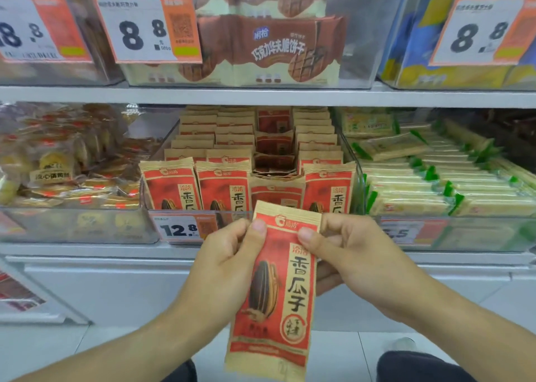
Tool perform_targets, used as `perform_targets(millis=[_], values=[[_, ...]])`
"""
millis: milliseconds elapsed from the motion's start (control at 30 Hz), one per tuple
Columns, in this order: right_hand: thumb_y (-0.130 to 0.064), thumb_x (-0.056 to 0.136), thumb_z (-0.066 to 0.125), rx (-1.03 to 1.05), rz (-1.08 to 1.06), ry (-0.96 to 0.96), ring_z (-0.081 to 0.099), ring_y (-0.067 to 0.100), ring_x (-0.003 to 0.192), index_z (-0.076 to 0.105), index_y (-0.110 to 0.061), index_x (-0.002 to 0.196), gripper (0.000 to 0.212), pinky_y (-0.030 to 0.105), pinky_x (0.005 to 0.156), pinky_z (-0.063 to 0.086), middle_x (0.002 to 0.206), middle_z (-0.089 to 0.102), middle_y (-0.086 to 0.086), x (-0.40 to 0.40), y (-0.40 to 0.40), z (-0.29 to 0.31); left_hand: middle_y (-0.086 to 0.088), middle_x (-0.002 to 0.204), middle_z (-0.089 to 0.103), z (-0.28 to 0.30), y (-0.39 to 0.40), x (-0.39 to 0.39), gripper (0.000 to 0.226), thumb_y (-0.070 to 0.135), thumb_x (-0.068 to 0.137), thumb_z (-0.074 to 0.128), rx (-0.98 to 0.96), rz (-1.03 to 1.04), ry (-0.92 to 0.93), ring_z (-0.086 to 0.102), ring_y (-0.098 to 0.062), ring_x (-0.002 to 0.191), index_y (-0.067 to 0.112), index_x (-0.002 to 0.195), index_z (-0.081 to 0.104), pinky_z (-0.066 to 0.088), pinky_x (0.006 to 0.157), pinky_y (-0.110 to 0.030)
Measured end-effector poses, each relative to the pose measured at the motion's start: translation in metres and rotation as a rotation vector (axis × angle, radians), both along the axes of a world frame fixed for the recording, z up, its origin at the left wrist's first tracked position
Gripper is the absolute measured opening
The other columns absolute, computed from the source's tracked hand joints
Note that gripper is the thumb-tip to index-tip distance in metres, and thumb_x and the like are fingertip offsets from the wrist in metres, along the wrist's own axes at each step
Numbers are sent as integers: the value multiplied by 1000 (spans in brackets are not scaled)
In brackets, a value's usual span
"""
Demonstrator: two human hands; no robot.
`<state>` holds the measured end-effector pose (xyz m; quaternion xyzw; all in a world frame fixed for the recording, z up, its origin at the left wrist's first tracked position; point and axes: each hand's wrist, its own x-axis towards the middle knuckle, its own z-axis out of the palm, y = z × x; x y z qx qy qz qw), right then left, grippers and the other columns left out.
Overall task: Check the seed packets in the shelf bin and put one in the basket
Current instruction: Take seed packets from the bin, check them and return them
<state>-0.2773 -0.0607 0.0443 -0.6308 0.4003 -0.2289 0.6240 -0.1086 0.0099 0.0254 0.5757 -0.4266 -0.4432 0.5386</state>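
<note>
Held up in front of the shelf bin (203, 212), clear of its front wall: one seed packet (274, 291), upright, printed face toward the camera, top seam level with the bin's price label (181, 229). Pinched at the upper left corner by the left hand (229, 254), thumb on the front and fingers curled behind; pinched at the upper right corner by the right hand (345, 251) in the same way, more fingers showing behind the packet's right edge. Probably gripped by the top corners so the whole printed face stays readable for the check, lower end hanging free. Behind, more packets (223, 190) standing in rows from the bin's front wall to its back, front row upright against the clear wall, one row in the middle sitting lower with a gap. Above, the upper shelf edge (261, 96) close over the bin, so little headroom there for reaching back in. Below the hands, open floor (348, 352) and plenty of room to lower the packet. No basket in view, so the drop-off direction cannot be told; checking step seems under way, placing not yet done.
</note>
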Motion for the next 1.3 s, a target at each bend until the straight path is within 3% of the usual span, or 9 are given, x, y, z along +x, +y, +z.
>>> perform_targets(millis=[100,267,367,567,733,867,1000,1133,1300], values=[[-22,102,55,-32,11,70,77,31,71,64,-4,105,20,32,57,61,82,79,12,2,-8,-4,-9,84,78,-6,-5,5,32,31,100,47,78,-7,45,76,-21,73,4,103,65,58,58,-23],[-28,100,58,-10,57,130,78,30,81,64,-6,106,23,38,70,65,89,79,11,1,-24,-14,-11,79,78,-15,-16,7,24,24,101,49,108,3,46,75,-20,66,4,94,60,55,53,-22],[-30,93,67,64,209,194,77,31,93,63,-11,119,32,46,83,63,98,79,11,-4,-30,-16,-9,76,77,-22,-17,7,26,26,101,50,109,42,10,75,-19,65,4,94,61,55,53,-23],[-13,81,84,84,459,336,74,43,92,60,-20,127,52,45,80,64,104,76,13,-18,-33,-14,-5,80,78,-25,-22,11,24,28,104,48,69,145,7,75,-17,67,8,95,59,58,54,-26],[-5,78,85,66,465,386,76,39,82,59,-17,122,53,41,80,63,98,77,13,-24,-38,-12,-3,83,79,-23,-19,12,25,29,104,46,79,119,-8,76,-18,72,6,100,55,60,56,-26],[-11,82,82,45,420,378,76,33,91,58,-16,123,48,50,87,62,102,77,12,-19,-38,-11,-3,82,79,-24,-19,13,22,29,104,47,72,115,-11,76,-17,72,8,98,55,58,54,-25],[-21,89,76,-44,195,313,77,26,86,60,-13,116,32,48,78,64,92,78,7,-12,-38,-14,-2,86,79,-27,-19,12,20,29,105,45,90,79,-19,77,-17,75,11,104,55,59,53,-27],[-18,94,70,-9,172,314,77,29,82,56,-9,117,29,43,69,65,86,78,9,-7,-34,-18,-2,84,78,-30,-19,12,29,32,108,38,136,99,7,76,-16,75,11,106,59,56,52,-26],[-12,96,68,89,141,284,77,32,85,53,-2,113,24,44,72,65,92,79,15,-12,-30,-22,-6,83,75,-27,-18,12,38,34,108,35,138,59,62,73,-24,76,11,109,65,57,54,-32]])
